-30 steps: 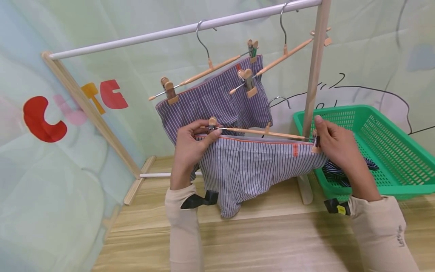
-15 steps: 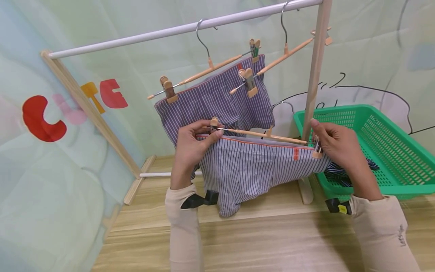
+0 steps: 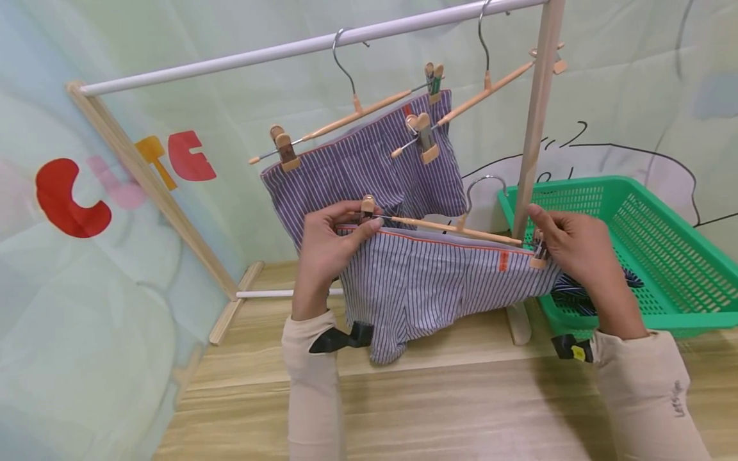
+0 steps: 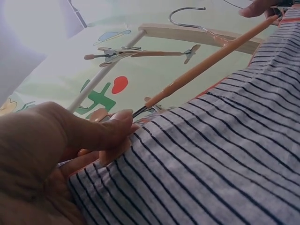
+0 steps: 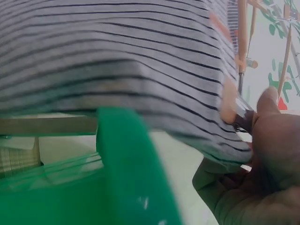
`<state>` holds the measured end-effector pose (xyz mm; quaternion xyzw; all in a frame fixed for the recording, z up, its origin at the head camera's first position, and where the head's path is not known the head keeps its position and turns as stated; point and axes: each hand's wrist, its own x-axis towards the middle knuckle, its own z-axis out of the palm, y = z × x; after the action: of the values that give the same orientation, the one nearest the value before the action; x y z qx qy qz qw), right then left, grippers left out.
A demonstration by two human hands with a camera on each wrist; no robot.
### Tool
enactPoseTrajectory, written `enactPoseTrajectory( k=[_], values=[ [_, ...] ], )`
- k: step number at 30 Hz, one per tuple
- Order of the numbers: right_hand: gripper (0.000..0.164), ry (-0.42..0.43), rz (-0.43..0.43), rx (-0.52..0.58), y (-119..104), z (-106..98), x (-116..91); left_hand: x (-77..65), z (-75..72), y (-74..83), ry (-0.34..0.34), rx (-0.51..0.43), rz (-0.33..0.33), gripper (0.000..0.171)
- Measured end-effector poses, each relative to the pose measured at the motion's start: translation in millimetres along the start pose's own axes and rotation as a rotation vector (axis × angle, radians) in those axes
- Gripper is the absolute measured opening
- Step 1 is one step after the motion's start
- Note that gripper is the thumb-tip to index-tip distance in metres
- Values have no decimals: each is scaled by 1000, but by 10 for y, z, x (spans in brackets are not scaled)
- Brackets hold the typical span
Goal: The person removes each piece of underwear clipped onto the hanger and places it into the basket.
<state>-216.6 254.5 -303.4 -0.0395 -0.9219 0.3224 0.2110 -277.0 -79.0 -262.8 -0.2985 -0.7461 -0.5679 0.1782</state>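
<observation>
A pair of grey-white striped shorts [image 3: 429, 282] with an orange-edged waistband hangs from a clip hanger [image 3: 432, 225] between my hands. My left hand [image 3: 328, 246] pinches the hanger's left end, thumb and fingers at the clip [image 3: 368, 203] by the waistband corner. At the other end, my right hand [image 3: 576, 246] grips the right clip [image 3: 539, 251], whose pad presses on the waistband near the orange tag. In the left wrist view the bare metal hook [image 4: 180, 16] stands above the bar. The right wrist view shows the right clip's pad [image 5: 228, 101] on the fabric.
A wooden rack with a white rail [image 3: 259, 59] stands behind. Purple striped shorts [image 3: 346, 173] hang on it, beside another hanger [image 3: 478, 102] with bare clips. A green basket [image 3: 680, 320] holding dark striped cloth [image 3: 576, 294] stands at the right, close to the rack's post [image 3: 539, 121].
The held hanger's hook has swung up and to the right, standing higher behind the waistband. The right clip has dropped slightly, and both hands keep their hold.
</observation>
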Motion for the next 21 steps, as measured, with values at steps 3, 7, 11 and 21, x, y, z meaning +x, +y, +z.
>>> enactPoseTrajectory(
  k=[3, 7, 11, 21],
  values=[
    [69, -31, -6, -27, 8, 8, 2, 5, 5, 4, -3, 2, 3, 24],
    [67, -20, -23, -29, 10, 14, 5, 3, 3, 0, -6, 4, -10, 24],
    [66, -5, -34, -11, 10, 20, 15, 3, -6, -19, -8, 3, -17, 24],
    [67, 104, 29, 68, -2, 27, 9, 9, 3, -29, -8, -9, 0, 26]
  ],
)
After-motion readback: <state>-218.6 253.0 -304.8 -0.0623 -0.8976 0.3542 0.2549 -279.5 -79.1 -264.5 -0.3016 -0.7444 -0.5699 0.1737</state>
